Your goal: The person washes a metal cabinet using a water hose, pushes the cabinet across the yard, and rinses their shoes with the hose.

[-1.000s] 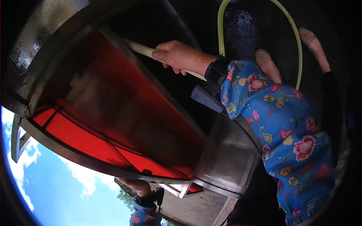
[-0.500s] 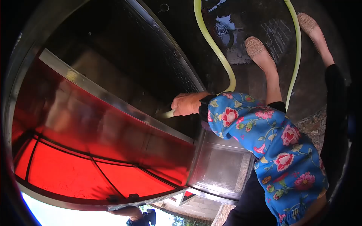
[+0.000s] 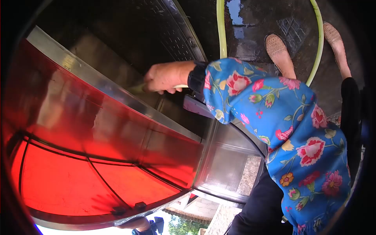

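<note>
My right hand (image 3: pixel 166 77), in a dark cuff below a blue floral sleeve, is closed around a pale yellow-green hose (image 3: pixel 222 29). A short length of that hose juts out past my fist, over the dark interior of a metal cabinet (image 3: pixel 129 72). At the bottom of the view, what appears to be my left hand (image 3: pixel 135 224) is at the outer edge of a red-panelled frame (image 3: pixel 70 176). It looks closed on that edge, though its fingers are partly hidden. A grey-purple bar (image 3: pixel 197 106) lies just below my right wrist.
The hose also curves past my two feet in woven shoes (image 3: pixel 279 51) on a wet dark floor (image 3: pixel 254 51). A perforated metal edge (image 3: pixel 184 29) runs along the cabinet. Below my right arm is a ribbed clear panel (image 3: pixel 223 168). Greenery and a building show beyond the frame.
My right hand has moved up and left in the view, deeper over the cabinet interior, with the hose still in it. The view has shifted slightly. The left hand stays at the frame's edge.
</note>
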`<action>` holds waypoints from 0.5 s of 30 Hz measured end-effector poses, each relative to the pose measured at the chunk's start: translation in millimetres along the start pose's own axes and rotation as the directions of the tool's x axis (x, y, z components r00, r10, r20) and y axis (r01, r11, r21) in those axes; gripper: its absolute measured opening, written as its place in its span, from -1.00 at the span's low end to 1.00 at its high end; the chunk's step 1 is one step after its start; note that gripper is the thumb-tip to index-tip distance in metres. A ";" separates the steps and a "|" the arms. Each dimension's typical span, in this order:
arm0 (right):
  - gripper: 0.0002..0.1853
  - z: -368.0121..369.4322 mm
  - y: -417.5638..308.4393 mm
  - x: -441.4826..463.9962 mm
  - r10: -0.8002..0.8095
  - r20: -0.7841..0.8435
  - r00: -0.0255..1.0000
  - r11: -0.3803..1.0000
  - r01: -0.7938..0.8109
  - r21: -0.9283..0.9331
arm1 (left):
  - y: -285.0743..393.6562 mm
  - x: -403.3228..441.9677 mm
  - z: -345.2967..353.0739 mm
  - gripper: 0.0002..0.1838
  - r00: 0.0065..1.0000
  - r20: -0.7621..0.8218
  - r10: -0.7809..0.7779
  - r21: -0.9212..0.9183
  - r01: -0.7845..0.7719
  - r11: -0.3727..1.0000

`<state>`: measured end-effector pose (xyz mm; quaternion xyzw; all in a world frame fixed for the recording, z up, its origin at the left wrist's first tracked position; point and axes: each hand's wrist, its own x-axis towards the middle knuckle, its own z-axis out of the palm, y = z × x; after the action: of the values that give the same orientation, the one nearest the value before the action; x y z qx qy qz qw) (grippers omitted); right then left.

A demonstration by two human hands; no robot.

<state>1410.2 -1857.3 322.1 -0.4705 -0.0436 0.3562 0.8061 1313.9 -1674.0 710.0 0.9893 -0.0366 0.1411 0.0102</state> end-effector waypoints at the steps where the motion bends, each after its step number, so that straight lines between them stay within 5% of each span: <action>1: -0.68 9.8 23.8 -4.0 0.081 0.090 0.993 0.994 -0.074 -0.079 | 0.4 -4.1 -0.7 -0.41 0.998 0.008 0.056 0.049 -0.056 0.997; 5: -0.70 44.3 43.8 -47.7 0.255 0.390 0.885 0.967 -0.245 -0.076 | 10.2 45.2 -15.5 -0.40 0.878 0.215 0.428 0.301 -0.477 0.826; 10: -0.72 37.5 43.1 -76.3 0.360 0.315 0.878 0.887 -0.218 -0.407 | 19.3 53.7 -15.8 -0.39 0.726 0.319 0.609 0.359 -0.687 0.632; 12: -0.74 14.4 31.0 -68.2 0.325 0.210 0.922 0.940 -0.291 -0.177 | 17.4 51.8 -12.8 -0.39 0.728 0.297 0.618 0.354 -0.685 0.637; 15: -0.72 -35.2 -4.0 -51.2 0.194 -0.153 0.969 0.967 -0.162 0.199 | 9.0 48.3 -23.0 -0.02 0.755 0.347 0.557 0.301 -0.652 0.696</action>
<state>1388.6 -1915.6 319.4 -0.4246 0.1018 0.3882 0.8116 1353.1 -1685.7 745.8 0.9101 -0.3326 0.0259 -0.2457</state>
